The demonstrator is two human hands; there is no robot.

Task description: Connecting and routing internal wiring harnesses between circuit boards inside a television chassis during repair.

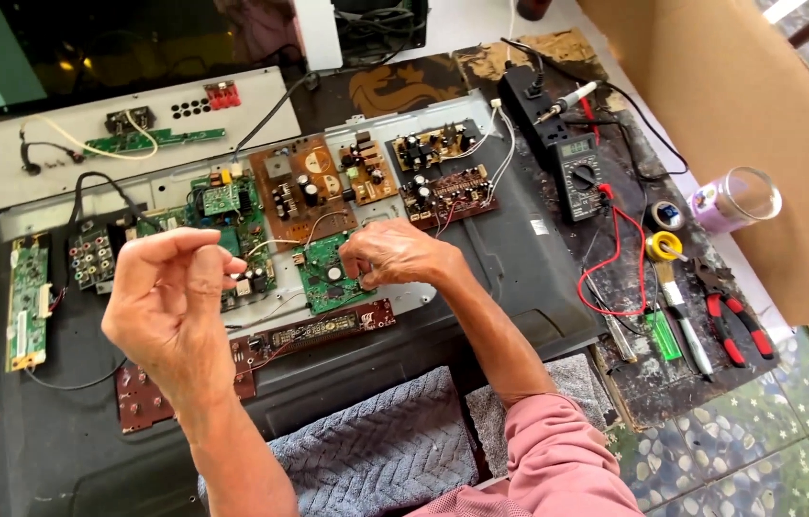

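A small green circuit board (328, 273) lies near the middle of a grey metal panel (519, 278), and its right edge is touched by the curled fingers of the right hand (395, 254); whether something is pinched there cannot be told. The left hand (170, 302) is raised above the panel's left part, with the thumb and fingers pressed together around a thin white wire (275, 244). A brown board (304, 196) is seen just behind the green one. Toward the right edge of the table (653, 393), a multimeter (578, 177) and red-handled pliers (734, 321) are placed.
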